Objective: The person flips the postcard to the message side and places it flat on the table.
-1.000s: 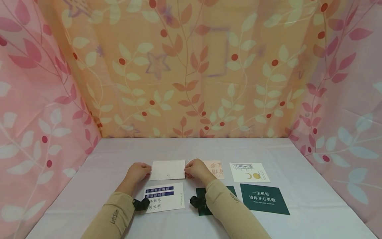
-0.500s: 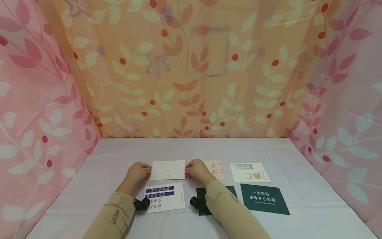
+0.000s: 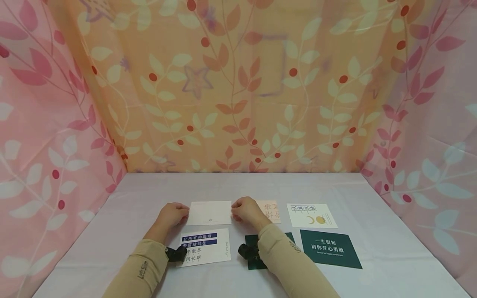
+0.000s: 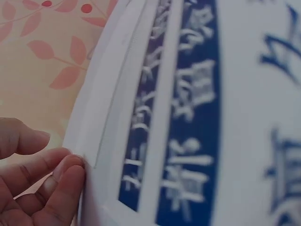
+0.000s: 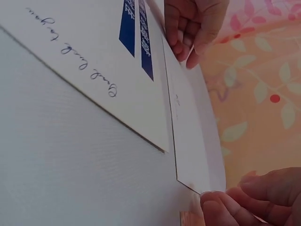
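Observation:
A mostly white card (image 3: 210,213) with a small print near its lower edge lies flat on the white-covered table in the head view. At its left edge rests my left hand (image 3: 173,217); in the left wrist view the loosely bent fingers (image 4: 66,183) touch the edge, with the thumb apart. My right hand (image 3: 247,212) touches the opposite edge; in the right wrist view its fingertips (image 5: 214,209) meet the card's corner and the thumb stands off. Below lies a white card with blue bands (image 3: 206,248), partly behind a black wrist camera. The right hand partly hides a pinkish card (image 3: 273,211).
A white card with a moon print (image 3: 311,215) lies right of the pinkish one. Nearer are a dark green card (image 3: 329,248) and another green card (image 3: 253,263), half hidden by the right forearm. Patterned cloth (image 3: 238,103) encloses the table's back and sides.

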Action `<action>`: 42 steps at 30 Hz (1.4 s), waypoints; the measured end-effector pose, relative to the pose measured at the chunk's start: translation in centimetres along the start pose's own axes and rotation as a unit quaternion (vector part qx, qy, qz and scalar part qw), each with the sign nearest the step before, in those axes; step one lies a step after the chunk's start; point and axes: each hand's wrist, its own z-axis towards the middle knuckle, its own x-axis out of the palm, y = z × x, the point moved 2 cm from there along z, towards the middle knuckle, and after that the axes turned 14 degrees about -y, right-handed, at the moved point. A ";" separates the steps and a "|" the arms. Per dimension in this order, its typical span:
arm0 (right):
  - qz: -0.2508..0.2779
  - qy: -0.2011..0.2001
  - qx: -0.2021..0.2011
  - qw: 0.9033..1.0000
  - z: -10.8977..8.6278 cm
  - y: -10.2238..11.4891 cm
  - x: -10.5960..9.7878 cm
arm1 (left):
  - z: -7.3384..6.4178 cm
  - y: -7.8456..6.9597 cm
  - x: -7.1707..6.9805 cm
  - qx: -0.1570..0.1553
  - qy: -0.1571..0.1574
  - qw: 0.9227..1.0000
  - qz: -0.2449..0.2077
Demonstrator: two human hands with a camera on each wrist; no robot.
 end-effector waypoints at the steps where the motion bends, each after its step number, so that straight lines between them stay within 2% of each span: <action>1: 0.006 0.006 -0.003 1.000 0.0 0.1 -0.1 | 0.0 -0.1 0.0 0.002 0.003 1.000 -0.004; 8: 0.015 0.021 -0.008 1.000 0.2 0.5 -1.4 | -0.3 -1.6 0.2 0.054 0.014 0.998 -0.026; 15: -0.011 0.012 -0.036 0.999 0.8 0.0 -3.1 | -0.5 -2.6 1.1 0.026 0.014 0.998 -0.061; 22: -0.034 0.001 -0.036 0.999 1.0 -0.8 -4.8 | -0.9 -3.6 2.1 0.003 0.019 0.996 -0.092; 33: -0.007 -0.013 -0.023 1.000 1.1 -1.6 -7.4 | -1.4 -5.2 3.5 0.042 0.037 0.992 -0.114; 42: -0.017 -0.037 -0.017 0.999 1.3 -2.2 -8.9 | -1.8 -6.3 4.7 0.041 0.055 0.992 -0.110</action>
